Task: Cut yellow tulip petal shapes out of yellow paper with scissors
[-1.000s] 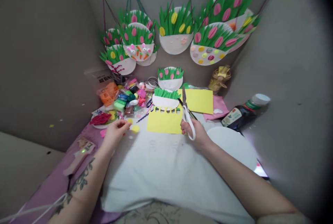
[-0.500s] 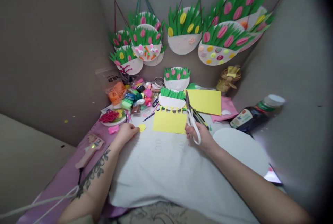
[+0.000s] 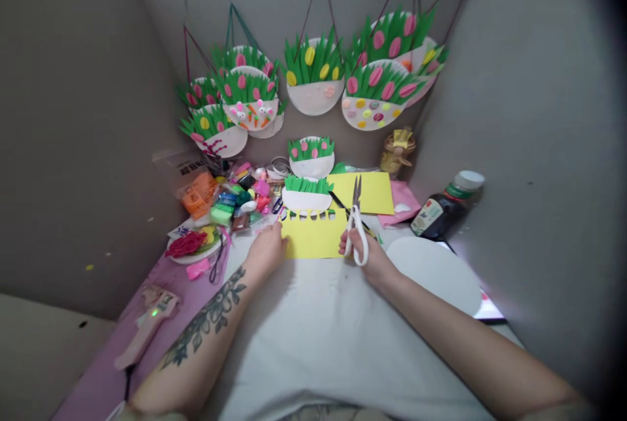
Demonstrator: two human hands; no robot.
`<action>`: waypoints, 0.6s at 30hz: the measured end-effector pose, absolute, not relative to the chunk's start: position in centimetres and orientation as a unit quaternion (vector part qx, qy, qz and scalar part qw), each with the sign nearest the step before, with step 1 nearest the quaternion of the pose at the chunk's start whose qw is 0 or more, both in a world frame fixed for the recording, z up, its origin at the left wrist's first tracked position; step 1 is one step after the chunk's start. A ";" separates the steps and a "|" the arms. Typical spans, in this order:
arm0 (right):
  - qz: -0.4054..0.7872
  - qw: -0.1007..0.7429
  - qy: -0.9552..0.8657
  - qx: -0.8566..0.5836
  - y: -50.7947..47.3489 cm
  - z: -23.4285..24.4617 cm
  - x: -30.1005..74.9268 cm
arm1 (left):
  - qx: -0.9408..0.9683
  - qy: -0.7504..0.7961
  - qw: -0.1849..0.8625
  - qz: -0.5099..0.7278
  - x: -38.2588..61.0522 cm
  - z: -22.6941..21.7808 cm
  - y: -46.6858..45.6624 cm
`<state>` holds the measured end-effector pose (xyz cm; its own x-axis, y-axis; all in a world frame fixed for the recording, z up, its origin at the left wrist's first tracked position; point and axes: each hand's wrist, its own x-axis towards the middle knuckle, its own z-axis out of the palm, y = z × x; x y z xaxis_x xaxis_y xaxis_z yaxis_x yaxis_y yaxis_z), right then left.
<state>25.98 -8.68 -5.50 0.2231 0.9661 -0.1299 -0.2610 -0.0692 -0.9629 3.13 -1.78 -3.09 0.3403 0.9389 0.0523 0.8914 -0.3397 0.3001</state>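
In the head view, my left hand (image 3: 267,248) is at the left edge of a yellow sheet of paper (image 3: 313,238), its fingers closed on that edge. Notches are cut along the sheet's top. My right hand (image 3: 369,254) grips a pair of scissors (image 3: 357,218) by the white handles, at the sheet's right edge. The blades point away from me and are slightly parted. Just behind the sheet lies a half paper plate (image 3: 307,200) with a green paper fringe.
Bagged coloured clay (image 3: 235,202) and a plate with red yarn (image 3: 186,245) lie at left, near a pink glue gun (image 3: 151,323). At right are a white disc (image 3: 434,274), a dark bottle (image 3: 445,205) and another yellow sheet (image 3: 377,189). Decorated plates (image 3: 316,98) hang behind.
My left hand has moved right, from beside a yellow oval piece to the sheet's left edge. The oval no longer shows. The scissors are more upright, and the view has shifted.
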 end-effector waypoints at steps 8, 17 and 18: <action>0.522 0.630 -0.295 -0.494 -8.8 -7.4 26.1 | 0.743 0.545 0.264 0.286 4.2 -5.2 0.5; 0.408 0.623 -0.399 -0.535 -9.2 -7.3 27.1 | 0.610 0.472 0.489 0.407 3.0 -4.4 0.1; 0.373 0.628 -0.416 -0.542 -9.2 -7.1 27.4 | 0.589 0.468 0.509 0.418 2.5 -4.0 0.2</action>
<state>27.40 -9.25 -7.06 0.3771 0.9186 0.1184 -0.0180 0.1351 -0.9907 2.51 0.24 -3.96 0.2119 0.9772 0.0156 0.1255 -0.0430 0.9912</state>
